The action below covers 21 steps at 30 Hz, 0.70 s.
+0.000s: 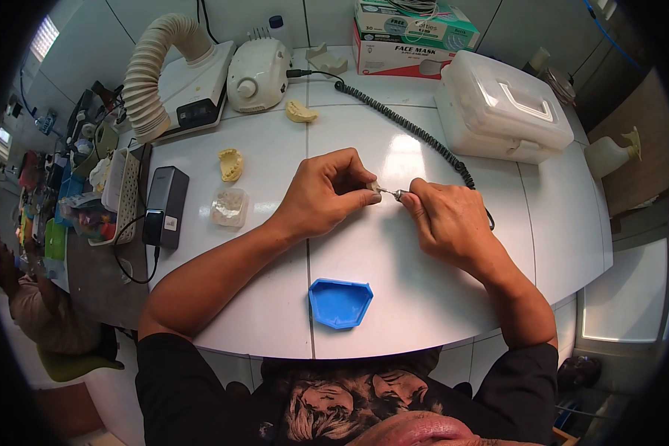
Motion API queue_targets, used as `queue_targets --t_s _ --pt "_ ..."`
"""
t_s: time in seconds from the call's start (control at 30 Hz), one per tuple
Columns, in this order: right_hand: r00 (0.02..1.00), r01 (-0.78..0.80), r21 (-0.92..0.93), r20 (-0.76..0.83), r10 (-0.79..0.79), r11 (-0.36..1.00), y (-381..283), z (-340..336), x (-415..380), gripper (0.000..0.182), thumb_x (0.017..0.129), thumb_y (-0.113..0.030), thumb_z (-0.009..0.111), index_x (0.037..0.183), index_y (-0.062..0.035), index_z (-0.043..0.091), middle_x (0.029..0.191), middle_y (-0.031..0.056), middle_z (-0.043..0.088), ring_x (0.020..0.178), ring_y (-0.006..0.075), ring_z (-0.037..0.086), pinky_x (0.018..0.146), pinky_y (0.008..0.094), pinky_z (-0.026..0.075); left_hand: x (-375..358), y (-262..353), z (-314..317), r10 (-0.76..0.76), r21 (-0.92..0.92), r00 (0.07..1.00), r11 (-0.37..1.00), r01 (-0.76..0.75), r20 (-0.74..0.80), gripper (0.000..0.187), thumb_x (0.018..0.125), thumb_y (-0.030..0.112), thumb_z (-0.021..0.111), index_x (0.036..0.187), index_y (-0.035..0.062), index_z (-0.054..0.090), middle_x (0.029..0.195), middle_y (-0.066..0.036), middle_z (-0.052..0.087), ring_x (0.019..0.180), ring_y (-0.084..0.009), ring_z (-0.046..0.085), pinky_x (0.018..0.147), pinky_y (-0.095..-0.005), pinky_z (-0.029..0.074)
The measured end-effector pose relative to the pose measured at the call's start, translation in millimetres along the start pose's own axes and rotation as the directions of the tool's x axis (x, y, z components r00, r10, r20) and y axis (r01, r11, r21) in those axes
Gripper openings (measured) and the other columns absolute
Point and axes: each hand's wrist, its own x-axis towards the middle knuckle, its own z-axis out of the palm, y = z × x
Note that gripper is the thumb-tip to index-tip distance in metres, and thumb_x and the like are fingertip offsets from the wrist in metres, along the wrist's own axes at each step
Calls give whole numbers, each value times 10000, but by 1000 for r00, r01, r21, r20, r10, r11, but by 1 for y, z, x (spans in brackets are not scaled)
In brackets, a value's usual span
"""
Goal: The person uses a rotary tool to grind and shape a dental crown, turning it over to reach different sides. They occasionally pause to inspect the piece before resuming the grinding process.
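Above the middle of the white tiled table, my left hand [321, 192] pinches a small pale piece [374, 186] between thumb and fingertips; its exact kind is too small to make out. My right hand [450, 219] is closed around a rotary handpiece [399, 195], whose thin metal bur points left and meets the piece at my left fingertips. Most of the handpiece is hidden in my palm. From it a coiled black cord [405, 121] runs back to a white control unit [259, 80] with a round knob. Nearer my body lies a blue angular tray [340, 303].
Yellowish dental casts [231, 165] and a clear box [230, 207] lie left of my hands. Behind stand a white hose unit [149, 74], mask boxes [405, 52] and a lidded plastic case [502, 104]. A grey power block [166, 207] stands left; another person [48, 312] sits beyond.
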Motion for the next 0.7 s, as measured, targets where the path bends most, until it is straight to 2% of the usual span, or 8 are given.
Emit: queue_targets --t_s 0.7 --pt "999 -8 -15 31 8 1000 0 -1 1 389 1133 -344 540 889 -54 626 701 182 685 615 448 645 574 550 466 0 -1 2 32 6 999 999 -32 5 204 939 -42 825 952 18 630 996 -89 798 943 -116 759 857 -283 615"
